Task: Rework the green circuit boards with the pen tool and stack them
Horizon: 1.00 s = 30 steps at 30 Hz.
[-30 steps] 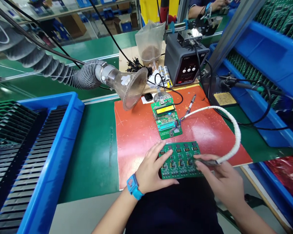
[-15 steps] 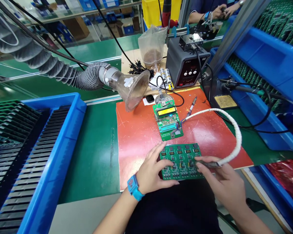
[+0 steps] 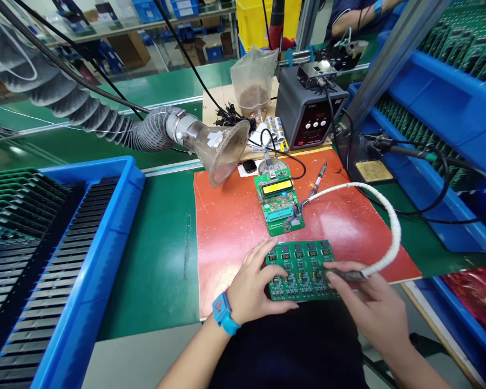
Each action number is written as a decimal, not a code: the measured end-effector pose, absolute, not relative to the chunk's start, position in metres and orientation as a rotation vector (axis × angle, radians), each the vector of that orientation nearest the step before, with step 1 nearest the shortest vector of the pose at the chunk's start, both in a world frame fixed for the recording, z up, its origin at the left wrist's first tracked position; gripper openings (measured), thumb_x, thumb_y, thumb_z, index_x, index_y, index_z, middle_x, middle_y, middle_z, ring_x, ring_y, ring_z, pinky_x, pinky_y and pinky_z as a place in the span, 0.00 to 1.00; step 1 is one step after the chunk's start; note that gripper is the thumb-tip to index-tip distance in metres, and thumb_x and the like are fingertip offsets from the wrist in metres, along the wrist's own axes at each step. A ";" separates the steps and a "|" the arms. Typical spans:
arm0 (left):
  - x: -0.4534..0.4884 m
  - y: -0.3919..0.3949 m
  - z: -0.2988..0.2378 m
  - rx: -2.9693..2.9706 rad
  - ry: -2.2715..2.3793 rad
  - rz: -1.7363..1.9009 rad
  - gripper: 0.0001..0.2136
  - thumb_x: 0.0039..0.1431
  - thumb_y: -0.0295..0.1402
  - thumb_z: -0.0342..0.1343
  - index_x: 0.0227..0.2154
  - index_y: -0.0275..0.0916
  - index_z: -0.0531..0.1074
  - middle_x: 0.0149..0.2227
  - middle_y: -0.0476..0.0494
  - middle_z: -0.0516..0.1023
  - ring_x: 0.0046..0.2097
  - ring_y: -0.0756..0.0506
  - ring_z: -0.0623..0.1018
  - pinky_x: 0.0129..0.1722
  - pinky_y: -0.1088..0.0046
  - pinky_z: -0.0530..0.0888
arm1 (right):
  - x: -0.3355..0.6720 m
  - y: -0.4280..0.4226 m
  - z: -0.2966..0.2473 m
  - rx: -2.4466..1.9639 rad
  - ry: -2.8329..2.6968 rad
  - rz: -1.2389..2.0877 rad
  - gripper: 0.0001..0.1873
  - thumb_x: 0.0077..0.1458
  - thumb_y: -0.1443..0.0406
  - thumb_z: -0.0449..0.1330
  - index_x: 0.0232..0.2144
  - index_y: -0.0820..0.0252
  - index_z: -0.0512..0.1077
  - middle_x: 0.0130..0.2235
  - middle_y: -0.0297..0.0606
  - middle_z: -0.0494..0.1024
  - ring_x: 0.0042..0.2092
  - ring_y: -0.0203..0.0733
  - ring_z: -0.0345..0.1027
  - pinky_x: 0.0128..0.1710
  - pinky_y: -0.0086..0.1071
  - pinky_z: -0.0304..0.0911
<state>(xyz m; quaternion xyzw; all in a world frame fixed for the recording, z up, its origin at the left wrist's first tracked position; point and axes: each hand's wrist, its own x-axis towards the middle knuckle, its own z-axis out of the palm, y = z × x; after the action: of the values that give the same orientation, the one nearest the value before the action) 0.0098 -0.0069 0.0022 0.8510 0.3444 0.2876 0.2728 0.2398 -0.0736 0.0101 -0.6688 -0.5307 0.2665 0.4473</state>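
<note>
Over the mat (image 3: 227,227), the splayed left hand (image 3: 251,286) grips a circuit board (image 3: 301,267), the right hand (image 3: 375,300) pinching a probe (image 3: 350,275), seemingly.

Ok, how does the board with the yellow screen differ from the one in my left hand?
The screen board has one wide display; the held board has a row of small ones. The screen board lies on the mat, untouched by hand; the held board is in your left hand. Both are green circuit boards.

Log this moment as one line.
left hand: holds circuit panel by left side | right hand: grips dark probe at panel's right side, tip contact unclear | yellow screen: lit
</note>
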 end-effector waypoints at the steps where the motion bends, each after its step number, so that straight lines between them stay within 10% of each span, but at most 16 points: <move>1: 0.010 -0.007 0.003 2.288 0.927 0.774 0.22 0.45 0.47 0.68 0.40 0.41 0.70 0.64 0.32 0.57 0.65 0.30 0.60 0.58 0.45 0.66 | 0.240 -0.073 0.010 -1.651 -1.315 0.661 0.08 0.57 0.60 0.63 0.39 0.55 0.73 0.39 0.39 0.81 0.34 0.42 0.76 0.32 0.31 0.75; 30: 0.010 -0.006 0.003 2.259 0.933 0.763 0.25 0.45 0.46 0.68 0.33 0.43 0.56 0.62 0.26 0.61 0.65 0.31 0.61 0.56 0.45 0.68 | 0.237 -0.071 0.020 -1.599 -1.193 0.786 0.07 0.56 0.63 0.64 0.39 0.55 0.74 0.39 0.37 0.81 0.34 0.38 0.76 0.34 0.28 0.75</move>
<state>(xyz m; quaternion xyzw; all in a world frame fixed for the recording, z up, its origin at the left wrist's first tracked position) 0.0098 -0.0063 0.0028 0.8452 0.3491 0.2855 0.2866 0.2373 -0.0714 0.0204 -0.6548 -0.4887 0.3218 0.4785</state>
